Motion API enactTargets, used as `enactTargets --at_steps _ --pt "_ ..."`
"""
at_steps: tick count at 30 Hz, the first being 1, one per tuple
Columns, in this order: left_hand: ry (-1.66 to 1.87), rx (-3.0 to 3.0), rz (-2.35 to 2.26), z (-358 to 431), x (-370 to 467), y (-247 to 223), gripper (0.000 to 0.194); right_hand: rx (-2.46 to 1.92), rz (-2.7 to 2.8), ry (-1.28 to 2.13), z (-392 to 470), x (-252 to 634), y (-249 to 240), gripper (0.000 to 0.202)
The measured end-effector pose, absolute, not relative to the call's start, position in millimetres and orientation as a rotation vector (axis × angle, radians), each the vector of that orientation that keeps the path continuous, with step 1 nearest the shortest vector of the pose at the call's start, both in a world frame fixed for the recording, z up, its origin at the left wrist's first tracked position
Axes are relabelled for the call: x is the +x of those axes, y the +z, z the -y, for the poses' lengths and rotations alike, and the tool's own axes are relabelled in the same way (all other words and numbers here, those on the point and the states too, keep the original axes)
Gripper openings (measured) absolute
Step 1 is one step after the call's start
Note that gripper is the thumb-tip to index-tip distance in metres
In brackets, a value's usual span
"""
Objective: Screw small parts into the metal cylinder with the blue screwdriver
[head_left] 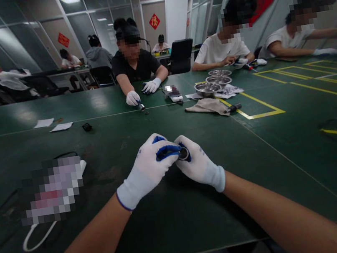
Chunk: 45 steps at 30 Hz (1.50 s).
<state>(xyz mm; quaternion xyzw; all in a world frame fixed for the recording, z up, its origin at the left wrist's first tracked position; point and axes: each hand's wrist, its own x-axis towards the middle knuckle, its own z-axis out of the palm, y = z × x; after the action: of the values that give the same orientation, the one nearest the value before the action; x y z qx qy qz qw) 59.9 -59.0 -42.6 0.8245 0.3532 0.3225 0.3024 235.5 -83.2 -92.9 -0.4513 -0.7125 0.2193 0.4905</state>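
Both my hands wear white gloves with blue palms and meet above the middle of the green table [159, 233]. My right hand [197, 162] is wrapped round a small dark cylindrical piece with a round metal rim [184, 154], its open end facing me. From the left, my left hand [151, 163] reaches over with bent fingers, and its fingertips touch the rim. Whether those fingertips pinch something small as well is hidden. The lower part of the piece is covered by my right glove.
Left lies a blurred pouch-like item with a white loop [42, 242]. Ahead are a black object [86, 127], white papers [61, 127], a beige cloth [208, 106] and metal bowls [208, 89]. Across the table a gloved person [137, 65] holds a metal cylinder [142, 106]; others sit right.
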Motion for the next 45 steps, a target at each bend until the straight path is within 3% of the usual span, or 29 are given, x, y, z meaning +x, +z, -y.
enactTargets --at_steps 12,23,36,41,45 --pt "0.761 2.066 -0.904 65.0 67.2 -37.4 0.006 -1.067 1.781 0.522 86.5 230.1 -95.6 0.015" --pt "0.739 2.009 -1.238 71.8 79.3 -41.5 0.008 -1.115 1.763 0.443 85.2 226.3 -102.2 0.017" --pt "1.015 1.965 -1.341 46.3 74.5 -71.3 0.019 -1.207 1.562 0.368 76.7 232.2 -105.2 0.015" --pt "0.631 2.296 -1.412 30.7 75.9 -91.4 0.027 -1.303 1.326 0.418 69.1 239.9 -106.6 0.016" --pt "0.516 2.429 -1.426 26.1 88.8 -94.4 0.038 -1.366 1.211 0.444 63.6 243.9 -105.0 0.022"
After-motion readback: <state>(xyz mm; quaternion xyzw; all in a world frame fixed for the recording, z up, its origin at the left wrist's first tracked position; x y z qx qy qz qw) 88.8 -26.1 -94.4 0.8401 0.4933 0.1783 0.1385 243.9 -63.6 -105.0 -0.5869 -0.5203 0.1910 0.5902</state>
